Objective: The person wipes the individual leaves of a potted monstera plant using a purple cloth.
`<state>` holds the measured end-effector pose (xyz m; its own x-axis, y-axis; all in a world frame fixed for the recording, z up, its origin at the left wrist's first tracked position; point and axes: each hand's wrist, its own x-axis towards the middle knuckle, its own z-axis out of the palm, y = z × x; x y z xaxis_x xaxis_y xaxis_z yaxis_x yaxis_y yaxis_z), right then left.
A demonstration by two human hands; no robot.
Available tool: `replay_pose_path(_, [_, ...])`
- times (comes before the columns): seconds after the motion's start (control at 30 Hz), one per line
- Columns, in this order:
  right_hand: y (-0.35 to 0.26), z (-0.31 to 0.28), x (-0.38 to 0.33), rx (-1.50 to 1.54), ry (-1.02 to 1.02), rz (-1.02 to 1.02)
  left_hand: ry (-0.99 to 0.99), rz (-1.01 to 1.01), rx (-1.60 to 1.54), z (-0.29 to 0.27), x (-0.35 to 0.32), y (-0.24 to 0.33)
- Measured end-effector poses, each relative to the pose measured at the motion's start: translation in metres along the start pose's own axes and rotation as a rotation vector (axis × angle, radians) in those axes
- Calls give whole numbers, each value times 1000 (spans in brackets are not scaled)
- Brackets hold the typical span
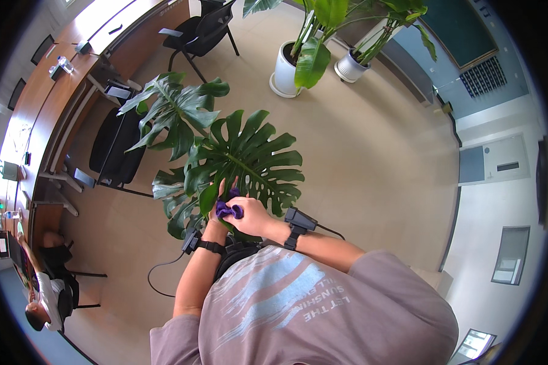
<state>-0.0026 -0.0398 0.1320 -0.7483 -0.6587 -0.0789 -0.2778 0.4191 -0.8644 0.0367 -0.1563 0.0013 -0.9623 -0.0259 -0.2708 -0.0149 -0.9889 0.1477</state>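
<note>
A purple cloth [228,210] is bunched in my right hand [254,216], whose fingers are closed round it. It lies over my left hand [214,214], among the leaves of a monstera plant [243,161] in front of me. The fingers of my left hand are stretched out and point away from me, partly covered by the cloth and my right hand. Next to them is a small green leaf [208,198]. A big split leaf spreads just beyond both hands. The plant's pot and lower stems are hidden. Each wrist wears a black strapped device.
Black chairs [119,146] stand at the left by a long wooden desk [45,91]. A white pot [283,76] and a second, smaller pot [350,66] hold tall plants at the back. At the lower left a person [52,295] sits at the desk. Beige floor [371,164] extends to the right.
</note>
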Motion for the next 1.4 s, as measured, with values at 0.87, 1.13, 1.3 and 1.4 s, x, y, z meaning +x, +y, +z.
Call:
replay_pose_path(0.87, [12, 18, 70, -156, 75, 13, 335, -14, 134, 73, -9, 29])
replay_pose_path(1.13, [16, 28, 27, -121, 135, -131, 252, -17, -25, 26, -8, 16])
replay_pose_path(1.3, [-7, 19, -13, 5, -7, -170, 121, 172, 5, 9, -1, 15])
replay_pose_path(1.4, [-3, 14, -18, 124, -79, -68, 32, 144, 5, 7, -2, 15])
